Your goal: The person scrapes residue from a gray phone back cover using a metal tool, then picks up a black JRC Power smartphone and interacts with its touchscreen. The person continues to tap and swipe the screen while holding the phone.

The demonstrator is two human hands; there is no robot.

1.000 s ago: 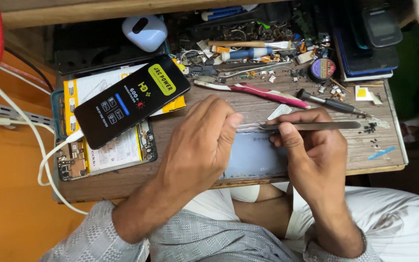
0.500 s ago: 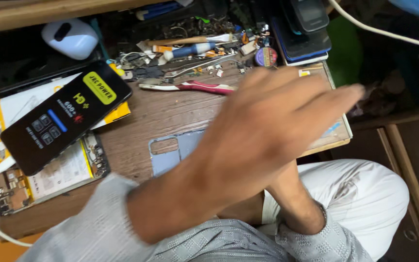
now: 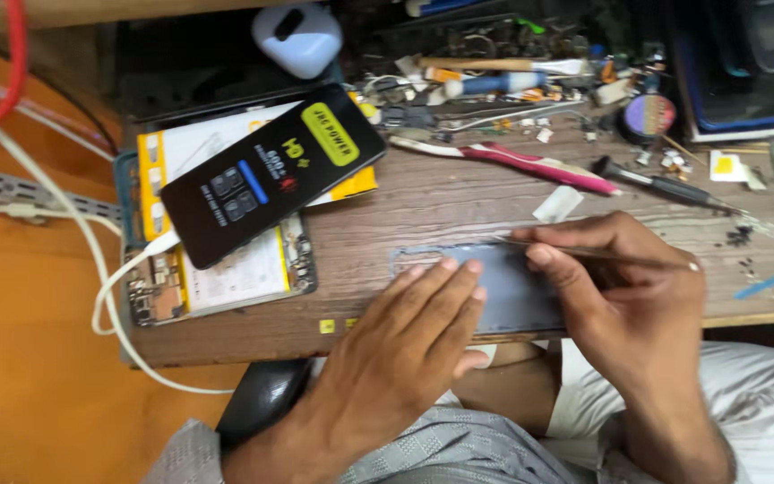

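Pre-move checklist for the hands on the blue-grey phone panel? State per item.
1. Left hand pinning the flat blue-grey phone panel to the worn wooden board: ok, its fingers lie flat on the panel.
2. Right hand gripping the thin metal tweezers: ok, pinched between thumb and fingers.
3. Tweezer tip at the panel's upper edge: ok; what it touches, cannot tell.
4. Panel fully supported: not ok, its near edge seems to overhang the board.
5. Black phone with yellow sticker, lying on the opened phone, apart from both hands: ok.
6. Red-handled tool clear of the hands: ok.

Grey-blue panel (image 3: 512, 296); black-yellow phone (image 3: 270, 175); pink-handled tool (image 3: 512, 163); silver tweezers (image 3: 602, 255).
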